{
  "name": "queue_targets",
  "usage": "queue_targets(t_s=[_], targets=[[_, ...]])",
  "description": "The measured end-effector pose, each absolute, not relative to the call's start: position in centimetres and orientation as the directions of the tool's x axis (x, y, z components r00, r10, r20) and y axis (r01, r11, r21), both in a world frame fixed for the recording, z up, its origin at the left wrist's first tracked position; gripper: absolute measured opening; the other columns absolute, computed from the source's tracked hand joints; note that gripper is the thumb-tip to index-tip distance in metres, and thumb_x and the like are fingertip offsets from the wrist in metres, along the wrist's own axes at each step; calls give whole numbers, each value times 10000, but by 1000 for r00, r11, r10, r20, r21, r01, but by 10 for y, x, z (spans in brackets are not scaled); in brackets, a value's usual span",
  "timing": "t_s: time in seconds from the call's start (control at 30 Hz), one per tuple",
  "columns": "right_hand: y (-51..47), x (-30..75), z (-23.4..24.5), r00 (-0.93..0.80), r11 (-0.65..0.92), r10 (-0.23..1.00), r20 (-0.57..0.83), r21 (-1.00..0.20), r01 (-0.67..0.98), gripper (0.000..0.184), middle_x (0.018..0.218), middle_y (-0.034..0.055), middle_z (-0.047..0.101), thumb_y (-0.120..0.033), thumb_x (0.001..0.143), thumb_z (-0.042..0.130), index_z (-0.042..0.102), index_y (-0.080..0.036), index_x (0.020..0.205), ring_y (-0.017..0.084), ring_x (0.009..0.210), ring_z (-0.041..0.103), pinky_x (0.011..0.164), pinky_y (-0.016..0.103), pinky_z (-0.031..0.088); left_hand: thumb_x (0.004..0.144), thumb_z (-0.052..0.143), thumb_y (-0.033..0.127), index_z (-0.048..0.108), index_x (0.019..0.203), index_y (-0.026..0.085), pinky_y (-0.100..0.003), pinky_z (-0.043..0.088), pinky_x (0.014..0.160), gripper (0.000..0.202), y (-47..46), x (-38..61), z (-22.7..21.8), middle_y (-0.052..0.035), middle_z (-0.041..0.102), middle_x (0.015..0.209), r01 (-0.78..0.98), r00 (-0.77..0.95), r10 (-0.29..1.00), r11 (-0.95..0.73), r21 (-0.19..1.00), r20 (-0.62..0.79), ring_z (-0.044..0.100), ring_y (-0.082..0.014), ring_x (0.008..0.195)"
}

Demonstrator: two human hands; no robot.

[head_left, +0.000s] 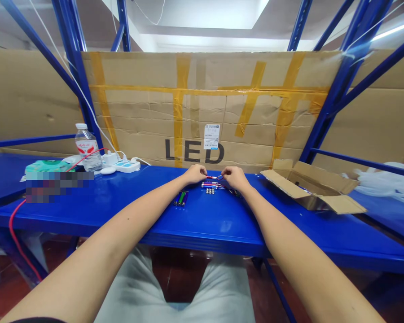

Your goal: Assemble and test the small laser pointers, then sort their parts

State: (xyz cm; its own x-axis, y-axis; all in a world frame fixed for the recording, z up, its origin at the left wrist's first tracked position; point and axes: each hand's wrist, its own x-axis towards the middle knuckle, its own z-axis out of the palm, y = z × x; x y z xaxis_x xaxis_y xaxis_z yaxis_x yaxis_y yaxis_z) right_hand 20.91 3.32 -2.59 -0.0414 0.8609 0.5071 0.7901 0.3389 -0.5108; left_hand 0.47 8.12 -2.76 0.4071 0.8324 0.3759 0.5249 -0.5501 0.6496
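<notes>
I see my two hands meet over the blue counter (97, 211), and I use the red stick (211, 177) between them as the middle of my clock. My left hand (195, 174) is at 9 o'clock, with its fingers pinched together on the near end of the stick. My right hand (236, 177) is at 3 o'clock, its fingers bent in close to the other end, by a thin blue bit (220, 177). I cannot tell from here if they pinch it or only touch it.

At 6 o'clock, just below the red stick, a little row of shiny sticks (209, 185) lies sideways, and right under it sit some small silver bits (209, 191) in a bunch. At 8 o'clock, three dark sticks (181, 198) lie side by side. At 4 o'clock, a small black clump (234, 192) pokes out by my right wrist.

Well off at 3 o'clock is a brown box (323, 178) with its flaps up. Far over toward 9 o'clock I see a water bottle (87, 150), a white power strip (126, 166) and a green packet (47, 168). At 11 o'clock, big black LED letters (191, 150) show on the tall cardboard (144, 116)
</notes>
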Motion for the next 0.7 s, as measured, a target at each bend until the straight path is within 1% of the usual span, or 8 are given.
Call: queue_targets(t_s=[0.13, 0.27, 0.47, 0.57, 0.7], targets=[[34, 207, -27, -63, 325, 872, 485, -479, 815, 232, 813, 71, 725, -43, 709, 555, 735, -157, 800, 179, 777, 626, 739, 262, 449, 633, 681, 111, 713, 652, 182, -317, 477, 692, 80, 89, 4, -29, -49, 713, 724, 559, 426, 836, -543, 626, 346, 626, -193, 690], [35, 207, -29, -101, 329, 885, 455, -455, 827, 233, 819, 80, 725, -37, 713, 560, 738, -152, 810, 180, 784, 629, 735, 262, 448, 631, 687, 124, 724, 637, 184, -317, 484, 703, 70, 92, 2, -32, -54, 717, 709, 588, 437, 841, -536, 606, 319, 626, -194, 685], [36, 209, -33, -72, 284, 910, 409, -487, 826, 244, 863, 77, 734, -20, 711, 582, 729, -141, 863, 157, 790, 640, 696, 220, 451, 661, 653, 148, 742, 728, 161, -297, 486, 741, 112, 93, 0, -32, -60, 737, 788, 599, 477, 836, -535, 595, 272, 649, -192, 762], [36, 209, -32, -70, 274, 910, 409, -467, 841, 250, 881, 75, 738, -15, 722, 585, 729, -137, 886, 149, 802, 643, 699, 206, 446, 661, 651, 148, 744, 776, 145, -280, 488, 759, 148, 92, 0, -30, -64, 741, 829, 614, 475, 842, -526, 589, 257, 654, -184, 797], [33, 210, -30, -108, 281, 918, 382, -433, 857, 209, 868, 71, 740, -41, 734, 605, 732, -144, 865, 153, 786, 645, 681, 208, 441, 663, 629, 123, 744, 799, 138, -278, 494, 786, 179, 88, 0, -29, -71, 744, 863, 630, 472, 851, -509, 587, 230, 659, -184, 819]])
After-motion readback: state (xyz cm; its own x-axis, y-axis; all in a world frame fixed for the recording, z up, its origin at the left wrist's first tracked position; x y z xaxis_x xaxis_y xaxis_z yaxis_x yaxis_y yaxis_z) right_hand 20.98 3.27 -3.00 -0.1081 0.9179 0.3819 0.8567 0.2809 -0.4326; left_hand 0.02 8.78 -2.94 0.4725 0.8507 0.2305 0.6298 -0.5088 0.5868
